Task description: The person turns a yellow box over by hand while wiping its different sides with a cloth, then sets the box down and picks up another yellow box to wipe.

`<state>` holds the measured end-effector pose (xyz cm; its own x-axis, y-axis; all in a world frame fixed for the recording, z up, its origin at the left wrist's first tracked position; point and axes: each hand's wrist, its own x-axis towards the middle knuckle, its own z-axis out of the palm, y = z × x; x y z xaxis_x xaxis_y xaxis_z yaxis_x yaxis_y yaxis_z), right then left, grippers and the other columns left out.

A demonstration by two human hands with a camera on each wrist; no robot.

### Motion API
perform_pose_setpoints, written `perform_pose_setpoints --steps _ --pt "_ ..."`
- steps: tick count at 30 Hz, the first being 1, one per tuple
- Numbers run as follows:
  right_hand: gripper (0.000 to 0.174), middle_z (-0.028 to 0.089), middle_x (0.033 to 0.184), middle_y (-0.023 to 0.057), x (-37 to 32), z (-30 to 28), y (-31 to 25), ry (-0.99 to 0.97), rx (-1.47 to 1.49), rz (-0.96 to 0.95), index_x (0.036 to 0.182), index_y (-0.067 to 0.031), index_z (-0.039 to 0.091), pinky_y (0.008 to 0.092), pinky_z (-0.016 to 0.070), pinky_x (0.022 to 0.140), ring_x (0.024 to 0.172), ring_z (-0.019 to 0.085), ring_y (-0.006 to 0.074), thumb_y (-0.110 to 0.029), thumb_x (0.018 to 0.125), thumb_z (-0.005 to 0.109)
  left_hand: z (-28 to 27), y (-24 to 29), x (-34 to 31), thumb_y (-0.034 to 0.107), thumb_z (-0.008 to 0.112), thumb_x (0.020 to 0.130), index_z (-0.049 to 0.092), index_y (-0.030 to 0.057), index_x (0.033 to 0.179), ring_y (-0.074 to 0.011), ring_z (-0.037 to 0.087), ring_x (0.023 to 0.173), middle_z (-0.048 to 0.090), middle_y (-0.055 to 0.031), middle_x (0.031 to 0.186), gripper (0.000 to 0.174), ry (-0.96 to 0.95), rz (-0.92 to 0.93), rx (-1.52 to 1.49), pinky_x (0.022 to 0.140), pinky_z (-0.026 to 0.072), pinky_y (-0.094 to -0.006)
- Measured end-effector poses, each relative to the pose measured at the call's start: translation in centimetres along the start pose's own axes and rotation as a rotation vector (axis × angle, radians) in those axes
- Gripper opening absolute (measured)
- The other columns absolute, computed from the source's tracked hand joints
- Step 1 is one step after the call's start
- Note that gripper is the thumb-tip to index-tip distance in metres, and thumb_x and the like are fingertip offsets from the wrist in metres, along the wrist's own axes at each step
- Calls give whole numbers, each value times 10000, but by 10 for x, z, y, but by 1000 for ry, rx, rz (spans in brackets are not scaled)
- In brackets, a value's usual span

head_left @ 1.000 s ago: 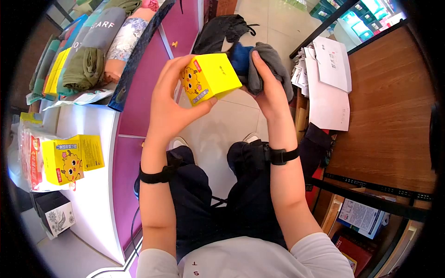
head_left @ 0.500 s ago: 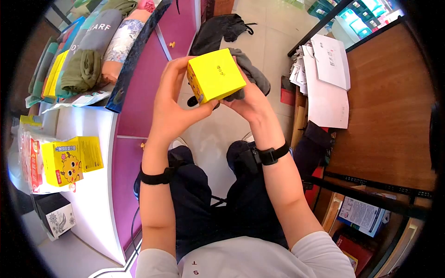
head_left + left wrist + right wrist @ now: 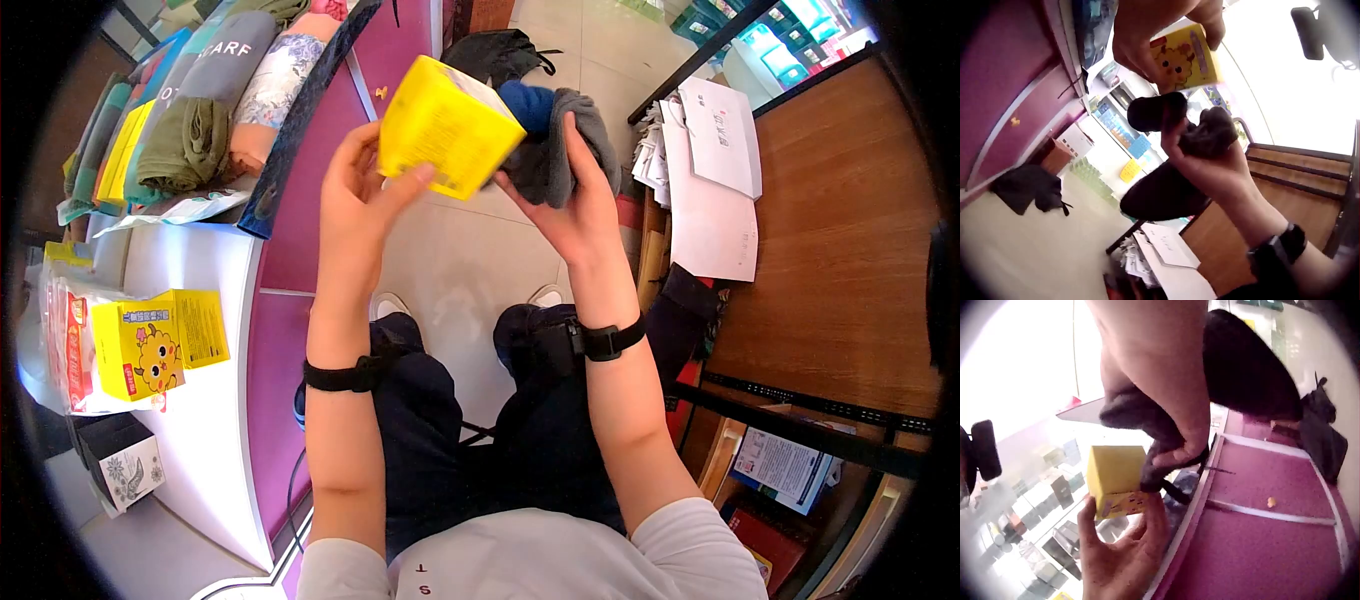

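My left hand grips a yellow cardboard box, the thumb on its near face and the fingers round its far left side. A cartoon sheep face on the box shows in the left wrist view. Beside it, my right hand holds a bunched dark grey cloth between thumb and fingers. A blue bundle shows at the cloth's far edge. In the right wrist view, the grey cloth hangs close to the box. Both hands are raised above the floor in front of my knees.
On the left, a white counter carries more yellow boxes and rolled scarves. Purple cabinet doors stand below. At the right are white papers and a wooden panel. A black bag lies on the floor ahead.
My right hand swung in behind the box with the grey cloth, then back out to the right. The box in my left hand has turned and tilted, showing another printed face.
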<state>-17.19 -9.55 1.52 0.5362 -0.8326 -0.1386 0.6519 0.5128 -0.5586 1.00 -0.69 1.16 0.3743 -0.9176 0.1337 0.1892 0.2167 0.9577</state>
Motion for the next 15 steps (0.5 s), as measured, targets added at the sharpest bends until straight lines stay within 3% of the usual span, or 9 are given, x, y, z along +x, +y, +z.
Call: perform_pose_setpoints --steps 2,3,4,5,7,15 --pt "246 649 1099 27 4 -5 9 -76 -155 -111 1141 -85 621 371 518 851 1045 602 158 -211 936 669 0 1 2 142 611 923 516 -45 1238 -257 656 1067 634 -157 1157 378 58 -86 -296 946 536 -402" --pt "259 644 1102 31 5 -10 14 -151 -309 -223 1152 -77 616 363 514 874 1044 601 156 -187 927 681 0 -1 2 142 611 923 516 -45 1238 -257 656 1067 634 -157 1157 378 58 -84 -296 946 536 -402" --pt "300 637 1108 27 5 -15 17 -210 -445 -210 1174 -62 614 324 501 882 1037 601 149 -148 903 708 1 -5 3 160 605 928 515 -54 1234 -269 656 1066 630 -165 1167 383 22 -140 -350 953 532 -411" --pt "342 645 1098 24 8 -18 27 -226 -538 -336 1188 -48 619 285 500 861 1008 608 145 -165 887 734 1 -8 3 179 599 933 515 -62 1229 -281 655 1065 626 -173 1177 391 -13 -198 -403 961 528 -419" --pt "358 655 1082 17 2 -7 35 -145 -669 -355 1177 -44 637 275 493 861 988 610 137 -180 869 758 7 -14 0 184 594 936 515 -67 1227 -292 655 1065 628 -187 1172 392 -26 -254 -416 964 526 -421" --pt "359 669 1088 29 10 -13 20 53 -548 -338 1144 -53 660 276 481 885 995 614 134 -229 854 780 16 -20 -1 289 565 950 507 -82 1233 -313 686 972 654 -232 1082 470 -162 -417 -358 918 550 -394"
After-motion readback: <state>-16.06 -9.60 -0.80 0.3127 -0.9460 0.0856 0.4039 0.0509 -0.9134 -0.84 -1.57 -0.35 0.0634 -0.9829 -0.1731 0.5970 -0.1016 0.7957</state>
